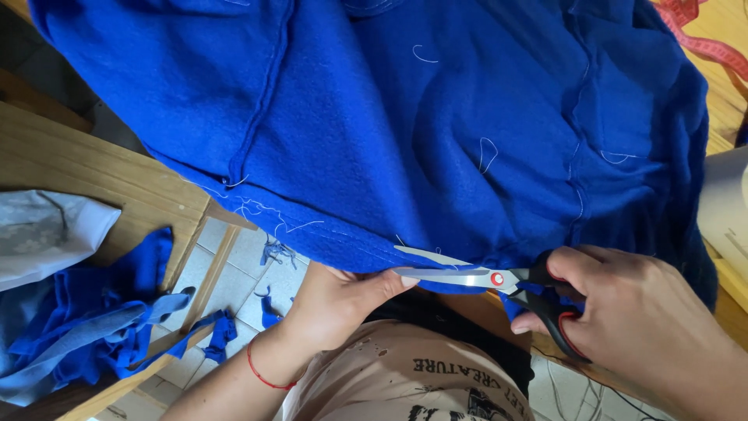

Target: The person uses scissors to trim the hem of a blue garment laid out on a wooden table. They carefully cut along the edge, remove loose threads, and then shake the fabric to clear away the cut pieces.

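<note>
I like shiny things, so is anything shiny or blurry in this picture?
In the head view, daylight glints off the scissors blades; the blue cloth is evenly bright and sharp, with soft shadows in its folds; the right hand is slightly soft near the frame edge; the left hand lies in shade beneath the cloth.

You have a wooden table [86,168] under the work, its bare planks showing at the left. The big blue fleece garment [436,117] lies spread over most of it and hangs past the near edge. At the left end a heap of blue fabric scraps [101,320] rests on the wood, just beside a folded pale grey cloth [47,230]. At the far right corner a red measuring tape [701,35] lies on the tabletop. Below the edge you see a pale tiled floor [241,273], with small blue offcuts [273,251] scattered on it.
</note>
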